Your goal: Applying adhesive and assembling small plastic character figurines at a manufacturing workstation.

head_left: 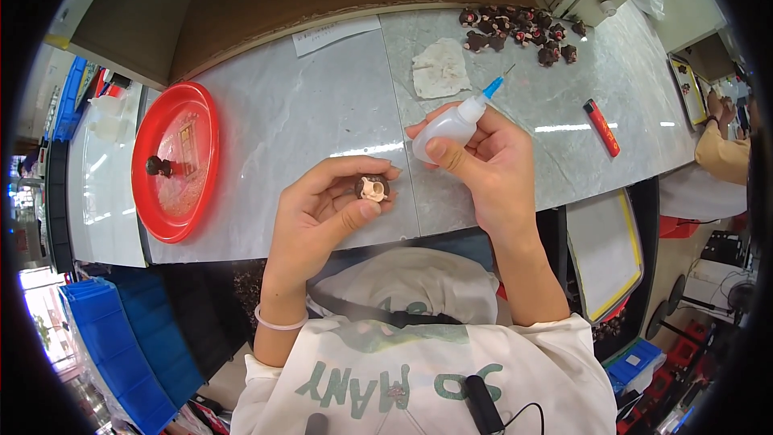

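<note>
Between the thumb and fingers of my left hand (322, 205) is a small dark brown and pale pink figurine part (373, 188), its hollow pale side turned up. My right hand (491, 161) grips a translucent white squeeze bottle (444, 130) with a blue cap and a thin needle tip. The bottle is tilted, its needle pointing away to the upper right, apart from the figurine part. Both hands are above the near edge of the grey marbled table (322, 113). A crumpled white tissue (440, 68) lies just beyond the bottle.
At the left stands a red oval tray (208, 185) with one dark figurine piece (158, 166) in it. Several brown figurine pieces (523, 28) cluster at the far right. A red lighter (601, 127) lies right of my hand. Another person's hand (715, 106) shows at the right edge.
</note>
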`<control>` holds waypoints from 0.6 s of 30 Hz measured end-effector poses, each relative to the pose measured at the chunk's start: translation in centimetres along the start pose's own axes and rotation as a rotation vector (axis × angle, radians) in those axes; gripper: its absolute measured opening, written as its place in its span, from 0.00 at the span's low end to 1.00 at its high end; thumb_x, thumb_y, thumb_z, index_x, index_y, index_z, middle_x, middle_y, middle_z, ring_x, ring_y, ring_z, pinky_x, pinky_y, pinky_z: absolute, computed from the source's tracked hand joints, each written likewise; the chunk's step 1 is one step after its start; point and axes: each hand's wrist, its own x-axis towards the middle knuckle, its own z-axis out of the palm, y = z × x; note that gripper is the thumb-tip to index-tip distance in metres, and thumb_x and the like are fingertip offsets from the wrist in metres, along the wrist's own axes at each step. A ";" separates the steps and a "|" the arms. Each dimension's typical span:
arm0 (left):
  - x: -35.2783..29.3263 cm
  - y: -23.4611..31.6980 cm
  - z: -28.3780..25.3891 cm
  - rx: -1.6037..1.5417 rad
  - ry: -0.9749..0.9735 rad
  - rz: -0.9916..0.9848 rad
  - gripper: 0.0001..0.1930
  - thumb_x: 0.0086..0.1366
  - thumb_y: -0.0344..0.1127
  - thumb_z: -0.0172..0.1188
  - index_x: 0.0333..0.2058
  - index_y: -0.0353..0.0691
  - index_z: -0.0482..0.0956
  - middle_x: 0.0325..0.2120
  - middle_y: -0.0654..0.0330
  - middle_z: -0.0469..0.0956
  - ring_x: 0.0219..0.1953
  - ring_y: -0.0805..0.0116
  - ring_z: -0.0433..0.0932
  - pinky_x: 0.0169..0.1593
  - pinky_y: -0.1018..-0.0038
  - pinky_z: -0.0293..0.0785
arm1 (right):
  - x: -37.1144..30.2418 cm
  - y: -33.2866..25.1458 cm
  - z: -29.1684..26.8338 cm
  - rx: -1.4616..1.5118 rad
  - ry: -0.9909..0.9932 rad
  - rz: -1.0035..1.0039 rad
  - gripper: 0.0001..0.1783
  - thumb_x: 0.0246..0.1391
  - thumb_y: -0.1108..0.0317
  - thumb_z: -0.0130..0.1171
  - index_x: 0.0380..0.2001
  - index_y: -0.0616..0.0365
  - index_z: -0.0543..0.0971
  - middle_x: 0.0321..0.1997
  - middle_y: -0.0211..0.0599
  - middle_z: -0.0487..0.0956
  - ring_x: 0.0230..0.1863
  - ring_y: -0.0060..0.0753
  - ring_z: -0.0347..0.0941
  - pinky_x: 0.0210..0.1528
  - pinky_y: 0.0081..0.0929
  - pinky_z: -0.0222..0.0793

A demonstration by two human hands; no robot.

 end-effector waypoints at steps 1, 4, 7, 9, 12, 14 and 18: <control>0.0 0.1 0.1 0.002 -0.002 0.001 0.16 0.55 0.27 0.57 0.42 0.29 0.69 0.39 0.52 0.72 0.40 0.70 0.73 0.46 0.75 0.71 | 0.0 -0.1 0.0 0.000 0.000 -0.003 0.17 0.43 0.68 0.63 0.33 0.67 0.72 0.33 0.46 0.77 0.31 0.25 0.71 0.34 0.20 0.68; -0.2 0.4 0.4 0.004 -0.004 0.001 0.16 0.55 0.27 0.57 0.43 0.29 0.69 0.39 0.52 0.72 0.40 0.70 0.73 0.46 0.75 0.71 | -0.3 -0.4 -0.1 0.007 -0.001 -0.008 0.17 0.42 0.68 0.63 0.33 0.67 0.72 0.33 0.46 0.77 0.31 0.25 0.71 0.34 0.20 0.67; 0.0 -0.1 -0.2 -0.014 0.002 -0.009 0.16 0.55 0.27 0.57 0.43 0.28 0.68 0.39 0.52 0.72 0.40 0.70 0.73 0.46 0.75 0.71 | 0.1 0.2 0.1 0.006 -0.005 0.026 0.16 0.42 0.68 0.64 0.33 0.66 0.72 0.33 0.46 0.77 0.32 0.25 0.72 0.34 0.20 0.67; -0.1 -0.1 -0.1 -0.007 0.002 -0.005 0.16 0.55 0.26 0.57 0.43 0.29 0.68 0.40 0.52 0.72 0.40 0.70 0.73 0.46 0.76 0.71 | -0.1 0.1 0.0 0.011 -0.025 0.032 0.17 0.42 0.68 0.64 0.34 0.66 0.72 0.33 0.45 0.77 0.34 0.26 0.72 0.36 0.21 0.67; -0.4 -0.1 0.1 -0.009 0.013 -0.002 0.16 0.55 0.26 0.57 0.43 0.29 0.68 0.40 0.52 0.72 0.40 0.70 0.73 0.45 0.76 0.71 | -0.6 -0.4 -0.1 0.023 -0.026 0.038 0.20 0.42 0.69 0.63 0.38 0.65 0.69 0.34 0.45 0.77 0.35 0.26 0.72 0.38 0.22 0.67; -0.4 -0.1 0.2 -0.020 0.028 -0.004 0.16 0.55 0.25 0.57 0.43 0.29 0.68 0.39 0.52 0.72 0.40 0.70 0.73 0.45 0.77 0.71 | -0.9 -0.7 -0.3 0.002 -0.007 0.013 0.21 0.43 0.69 0.63 0.40 0.64 0.68 0.33 0.44 0.77 0.35 0.26 0.72 0.38 0.22 0.66; -0.4 0.3 0.7 -0.028 0.084 -0.011 0.16 0.54 0.24 0.57 0.43 0.29 0.68 0.39 0.54 0.72 0.39 0.72 0.73 0.45 0.79 0.70 | -1.4 -0.9 -1.9 -0.169 0.011 -0.066 0.23 0.47 0.64 0.60 0.43 0.63 0.65 0.31 0.39 0.76 0.33 0.24 0.71 0.38 0.20 0.65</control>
